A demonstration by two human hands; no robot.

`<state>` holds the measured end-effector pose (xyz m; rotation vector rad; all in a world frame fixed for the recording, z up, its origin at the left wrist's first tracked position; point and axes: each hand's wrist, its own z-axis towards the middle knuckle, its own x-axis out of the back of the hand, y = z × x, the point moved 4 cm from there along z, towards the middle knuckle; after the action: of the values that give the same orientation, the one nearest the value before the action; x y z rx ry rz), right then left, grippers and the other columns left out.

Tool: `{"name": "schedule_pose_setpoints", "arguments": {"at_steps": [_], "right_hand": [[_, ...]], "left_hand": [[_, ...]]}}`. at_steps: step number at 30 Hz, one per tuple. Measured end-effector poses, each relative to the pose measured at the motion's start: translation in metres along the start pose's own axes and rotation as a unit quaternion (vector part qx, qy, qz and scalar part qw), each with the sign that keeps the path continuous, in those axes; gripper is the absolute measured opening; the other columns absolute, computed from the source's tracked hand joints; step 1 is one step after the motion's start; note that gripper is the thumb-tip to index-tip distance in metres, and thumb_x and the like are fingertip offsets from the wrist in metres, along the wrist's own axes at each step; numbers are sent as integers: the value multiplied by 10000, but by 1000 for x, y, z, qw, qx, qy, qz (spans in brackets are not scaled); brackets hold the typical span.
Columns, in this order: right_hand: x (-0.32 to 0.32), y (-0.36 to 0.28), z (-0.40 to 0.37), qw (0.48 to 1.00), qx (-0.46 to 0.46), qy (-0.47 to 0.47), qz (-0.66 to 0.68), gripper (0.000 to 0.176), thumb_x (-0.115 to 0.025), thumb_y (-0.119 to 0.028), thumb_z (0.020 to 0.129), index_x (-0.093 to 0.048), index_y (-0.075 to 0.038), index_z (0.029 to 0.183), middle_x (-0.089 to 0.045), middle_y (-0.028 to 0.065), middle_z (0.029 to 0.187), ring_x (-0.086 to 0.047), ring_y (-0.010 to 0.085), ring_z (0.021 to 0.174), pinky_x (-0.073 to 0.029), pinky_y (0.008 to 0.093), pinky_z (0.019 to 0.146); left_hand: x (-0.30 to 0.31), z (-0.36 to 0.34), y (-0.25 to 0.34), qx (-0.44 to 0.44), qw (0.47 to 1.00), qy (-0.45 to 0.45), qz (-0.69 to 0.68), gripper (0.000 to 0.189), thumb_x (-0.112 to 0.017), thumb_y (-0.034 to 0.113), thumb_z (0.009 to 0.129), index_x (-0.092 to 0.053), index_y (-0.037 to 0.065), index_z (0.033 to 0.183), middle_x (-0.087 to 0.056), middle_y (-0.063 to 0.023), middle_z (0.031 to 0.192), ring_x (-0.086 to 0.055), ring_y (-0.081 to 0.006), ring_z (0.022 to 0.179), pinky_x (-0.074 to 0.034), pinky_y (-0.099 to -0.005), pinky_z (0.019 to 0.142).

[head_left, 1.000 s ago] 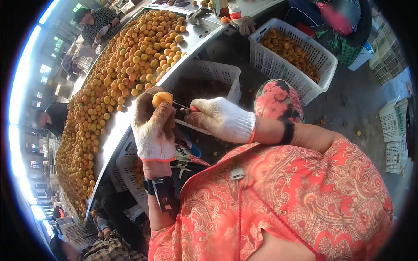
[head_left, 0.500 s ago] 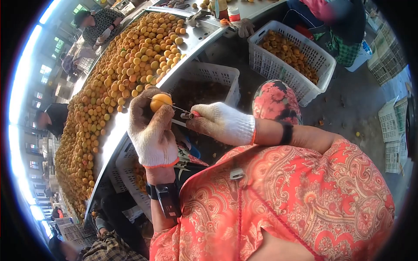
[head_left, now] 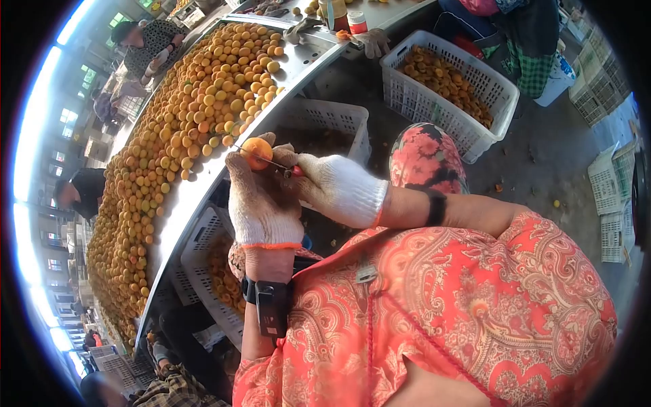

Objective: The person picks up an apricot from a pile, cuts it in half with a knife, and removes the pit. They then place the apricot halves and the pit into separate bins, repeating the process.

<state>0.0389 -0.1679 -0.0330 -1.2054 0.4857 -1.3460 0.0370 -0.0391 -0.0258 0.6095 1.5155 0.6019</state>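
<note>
Head view first: what has the left hand [head_left: 264, 203] got?

— One orange fruit [head_left: 257, 152], pinched at the gloved fingertips and raised just past 11 o'clock from the middle of the frame, above the edge of the metal table [head_left: 308, 57].

And the right hand [head_left: 336, 186]?

— Also gloved, closed round the red grip of a small knife [head_left: 274, 163]. The thin blade lies across the orange fruit and touches it. The two hands are pressed close, fingers meeting.

What lies about them?

— A long heap [head_left: 190, 129] of the same fruit covers the table, running from 12 o'clock down towards 8. Directly beyond the hands stands a white crate [head_left: 339, 117]; I cannot tell what is in it. At 1 o'clock a second white basket [head_left: 498, 119] holds cut pieces. Under the table edge, at 8 o'clock from the hands, another crate [head_left: 203, 237] shows fruit inside.

Anyone else?

— A person [head_left: 146, 41] bends over the heap at 11 o'clock, and another person [head_left: 81, 190] sits at 9 o'clock. A dark wristband [head_left: 271, 305] sits on the left wrist.
</note>
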Motion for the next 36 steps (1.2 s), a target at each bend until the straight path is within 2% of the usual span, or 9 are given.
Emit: {"name": "schedule_pose_setpoints", "arguments": {"at_steps": [8, 11, 13, 17, 24, 27, 31, 33, 36], "right_hand": [[2, 2, 2, 994, -60, -47, -82, 341, -570, -338, 960, -594, -7, 1038, -676, 244, 899, -659, 418, 886, -523, 476, 746], [3, 2, 4, 997, -43, -22, -62, 356, -563, -357, 966, -597, -8, 1023, -673, 250, 893, -657, 423, 885, -518, 479, 737], [7, 1, 3, 997, -52, -18, -47, 359, -561, -364, 967, -597, -10, 1016, -670, 251, 887, -655, 426, 883, -515, 484, 732], [-1, 17, 5, 997, -74, -13, 27, 371, -556, -380, 970, -591, -11, 996, -659, 260, 866, -645, 442, 872, -505, 500, 716], [-4, 16, 7, 998, -60, -5, -37, 372, -537, -383, 982, -584, -14, 978, -644, 270, 856, -628, 462, 866, -496, 510, 708], [-3, 19, 8, 997, -70, -2, -29, 354, -540, -365, 979, -574, -14, 1005, -648, 266, 860, -634, 456, 872, -499, 510, 715], [-10, 27, 8, 995, -92, -26, -11, 341, -554, -343, 971, -568, -6, 1019, -657, 267, 879, -642, 448, 879, -507, 504, 722], [-12, 30, 9, 995, -95, -33, -19, 340, -559, -338, 969, -570, -1, 1013, -660, 265, 881, -643, 446, 885, -510, 499, 727], [-14, 32, 12, 996, -86, -20, -26, 342, -565, -336, 966, -577, 5, 997, -661, 262, 872, -644, 443, 884, -513, 492, 729]], "left_hand": [[1, -1, -3, -21, 995, 10, 95, 585, -534, 555, 971, -559, 14, 1192, -609, -158, 1116, -599, -231, 972, -486, -300, 820], [0, 3, -5, 28, 993, 98, 62, 589, -498, 572, 981, -572, 12, 1151, -621, -160, 1110, -592, -234, 980, -483, -311, 856], [1, 8, 4, -5, 989, 21, 148, 574, -511, 560, 981, -562, 41, 1221, -655, -119, 1033, -600, -217, 922, -508, -335, 775], [2, 9, 5, -115, 954, 48, 272, 425, -566, 370, 1004, -552, 16, 1239, -654, -98, 1024, -584, -172, 905, -480, -281, 828], [-2, 11, -1, -21, 996, 1, 86, 344, -553, 302, 1016, -589, -5, 1167, -645, -81, 955, -588, -152, 897, -487, -280, 782], [6, 20, 3, -72, 967, 96, 224, 354, -575, 339, 1008, -589, 11, 1143, -641, -90, 948, -599, -173, 863, -500, -303, 766], [17, 22, -2, -93, 971, 65, 209, 395, -608, 380, 985, -564, 33, 1167, -639, -97, 954, -609, -195, 848, -510, -314, 741], [16, 20, -12, 6, 997, 65, 31, 417, -631, 393, 967, -545, 50, 1188, -637, -98, 959, -615, -209, 855, -513, -313, 728], [21, 23, -13, 37, 995, 87, 5, 426, -598, 444, 973, -550, 64, 1161, -639, -105, 953, -616, -223, 864, -516, -324, 734]]}}
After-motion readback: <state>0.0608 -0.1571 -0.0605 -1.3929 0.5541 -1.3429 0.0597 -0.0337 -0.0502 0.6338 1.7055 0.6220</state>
